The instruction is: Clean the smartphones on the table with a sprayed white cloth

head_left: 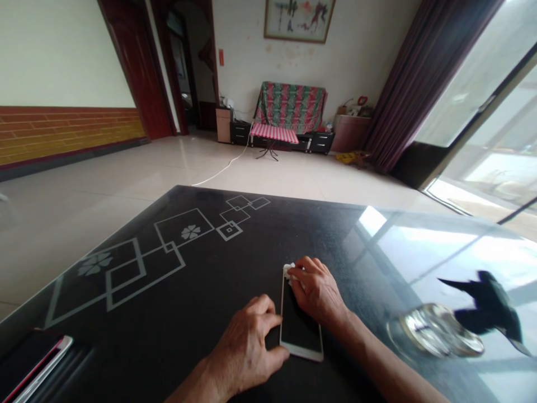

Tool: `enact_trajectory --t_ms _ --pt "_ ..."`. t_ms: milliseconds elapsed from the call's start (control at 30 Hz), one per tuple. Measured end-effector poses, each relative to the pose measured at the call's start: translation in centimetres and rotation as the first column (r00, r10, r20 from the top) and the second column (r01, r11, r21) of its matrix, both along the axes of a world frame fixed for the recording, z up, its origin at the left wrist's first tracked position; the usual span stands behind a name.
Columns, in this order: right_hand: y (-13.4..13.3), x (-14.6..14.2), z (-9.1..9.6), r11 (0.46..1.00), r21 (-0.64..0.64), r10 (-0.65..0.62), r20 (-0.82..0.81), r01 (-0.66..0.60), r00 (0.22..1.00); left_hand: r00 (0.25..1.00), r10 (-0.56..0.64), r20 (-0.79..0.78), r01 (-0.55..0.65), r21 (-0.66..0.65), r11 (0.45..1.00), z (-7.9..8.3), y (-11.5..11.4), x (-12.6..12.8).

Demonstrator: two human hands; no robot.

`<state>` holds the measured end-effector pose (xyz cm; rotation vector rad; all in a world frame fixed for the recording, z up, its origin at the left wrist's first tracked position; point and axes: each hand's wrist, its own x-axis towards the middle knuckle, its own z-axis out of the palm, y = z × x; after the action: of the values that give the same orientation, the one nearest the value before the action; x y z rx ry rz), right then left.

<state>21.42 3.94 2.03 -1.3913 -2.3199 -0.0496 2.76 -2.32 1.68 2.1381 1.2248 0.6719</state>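
Note:
A smartphone (302, 330) with a dark screen and pale frame lies face up on the glossy black table (235, 268). My left hand (247, 350) is at its left side, fingers curled, with thumb and a fingertip holding the left edge near the lower corner. Over the upper part of the screen, my right hand (316, 288) is closed on a crumpled white tissue (288, 270). The tissue touches the phone's top left corner and is partly hidden under the fingers.
At the table's lower left rests another phone-like device (36, 364) with a red and white edge. To the right stands a round glass object (440, 330) beside a dark, wing-shaped piece (489, 308). A small cloth-covered table (274, 133) is across the room.

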Motion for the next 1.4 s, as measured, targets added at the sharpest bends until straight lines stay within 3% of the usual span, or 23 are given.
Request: enact_trajectory --t_ms 100,400,533,833,967,1067,1400 --pt "-1.1 -0.2 0.1 0.999 -0.024 0.035 -0.005 -0.035 0.999 1.0 0.008 -0.001 -0.008 -0.005 1.0 0.0 0.0 0.0" --pt "-8.4 0.4 0.9 0.955 -0.212 0.191 -0.1 -0.208 0.977 1.0 0.001 0.029 -0.001 -0.005 1.0 0.0 0.0 0.1" --pt "-7.7 0.7 0.8 0.964 -0.188 0.172 -0.096 -0.187 0.98 1.0 0.001 0.01 -0.001 -0.011 1.0 0.2 -0.1 0.1" --pt "-1.0 0.5 -0.1 1.0 -0.012 0.016 -0.031 -0.017 0.999 1.0 0.008 -0.004 -0.008 -0.007 1.0 0.2 0.1 0.2" --pt "0.1 0.0 -0.4 0.999 0.013 -0.045 -0.02 0.045 0.999 1.0 0.009 -0.003 -0.009 0.008 1.0 0.1 0.1 0.2" --pt "-0.9 0.0 -0.2 1.0 -0.023 0.013 -0.034 -0.014 0.999 1.0 0.022 -0.002 -0.022 0.018 1.0 0.0 0.1 0.3" --pt "-8.2 0.7 0.6 0.958 -0.206 0.172 -0.146 -0.2 0.974 1.0 0.018 0.003 -0.019 0.047 0.999 -0.3 -0.1 0.4"
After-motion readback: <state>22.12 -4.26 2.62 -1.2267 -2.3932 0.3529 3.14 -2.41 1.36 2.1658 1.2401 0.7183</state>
